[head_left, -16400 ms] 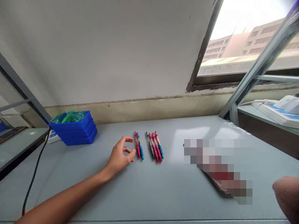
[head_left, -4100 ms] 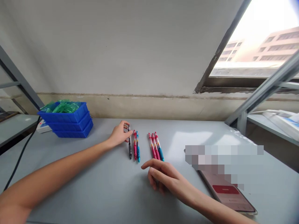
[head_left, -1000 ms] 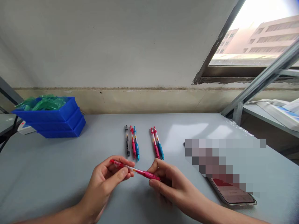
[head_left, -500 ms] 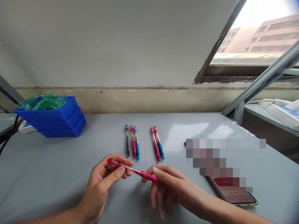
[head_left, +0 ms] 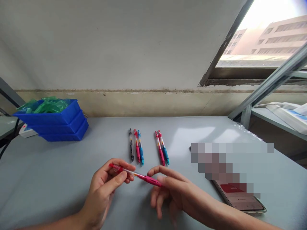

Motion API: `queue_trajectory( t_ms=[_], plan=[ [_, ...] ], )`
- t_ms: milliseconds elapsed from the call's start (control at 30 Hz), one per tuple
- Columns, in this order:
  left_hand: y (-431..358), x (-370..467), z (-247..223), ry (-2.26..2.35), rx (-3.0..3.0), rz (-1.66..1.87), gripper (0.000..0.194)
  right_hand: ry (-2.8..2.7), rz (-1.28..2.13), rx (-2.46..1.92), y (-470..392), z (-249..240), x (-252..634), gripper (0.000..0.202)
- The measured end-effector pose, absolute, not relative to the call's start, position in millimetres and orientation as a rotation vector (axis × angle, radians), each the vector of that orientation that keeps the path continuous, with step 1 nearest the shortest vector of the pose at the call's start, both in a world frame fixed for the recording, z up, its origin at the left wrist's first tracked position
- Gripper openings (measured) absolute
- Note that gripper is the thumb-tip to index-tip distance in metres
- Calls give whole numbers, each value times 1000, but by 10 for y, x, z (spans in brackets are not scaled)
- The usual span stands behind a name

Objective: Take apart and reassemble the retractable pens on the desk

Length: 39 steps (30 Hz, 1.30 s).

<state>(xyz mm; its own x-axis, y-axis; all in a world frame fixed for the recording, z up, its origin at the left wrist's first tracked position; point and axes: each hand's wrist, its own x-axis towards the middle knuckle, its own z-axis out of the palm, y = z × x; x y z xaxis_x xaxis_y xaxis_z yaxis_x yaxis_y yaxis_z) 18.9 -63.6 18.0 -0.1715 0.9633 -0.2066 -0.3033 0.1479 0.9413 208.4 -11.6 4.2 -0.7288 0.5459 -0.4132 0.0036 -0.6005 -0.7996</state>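
Observation:
A red-pink pen (head_left: 151, 180) with a clear barrel lies slantwise in the air between my two hands. My left hand (head_left: 102, 190) pinches its clip end between thumb and fingers. At the pink grip end, my right hand (head_left: 179, 188) has its thumb by the tip and its index finger stretched along the grip; the lower fingers hang loose and slightly blurred. Beyond my hands lie a grey-black pen (head_left: 131, 148), a red pen (head_left: 137, 150) and a blue pen (head_left: 141, 151). To their right rest another red pen (head_left: 160, 150) and a pen with a blue grip (head_left: 165, 151).
Stacked blue bins (head_left: 72, 127) with green plastic bags (head_left: 51, 105) on top stand at the back left. A phone (head_left: 242, 199), partly pixelated, lies on the grey table (head_left: 59, 169) at right. A metal frame (head_left: 266, 86) rises near the window.
My right index finger has lifted and straightened over the grip, and the thumb has shifted toward the tip. The pen has turned slightly; my left hand keeps its hold.

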Motion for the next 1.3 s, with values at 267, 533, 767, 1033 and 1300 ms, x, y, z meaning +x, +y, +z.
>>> queue_trajectory(
  t_ms=[267,533,767,1033,1300],
  plan=[
    [-639,167,221,1181,754,1371,7,-1209,2338,-932,-162,78,2082,25],
    [-590,119,257,1174,731,1467,5,-1112,2212,-855,-147,92,2088,19],
    [-532,52,318,1185,707,1578,5,-1016,2211,-749,-137,62,2118,17],
    [-510,36,318,1179,662,1607,5,-971,2221,-704,-131,42,2131,15],
    [-503,26,332,1176,637,1610,5,-985,2211,-716,-114,36,2133,15]
  ],
)
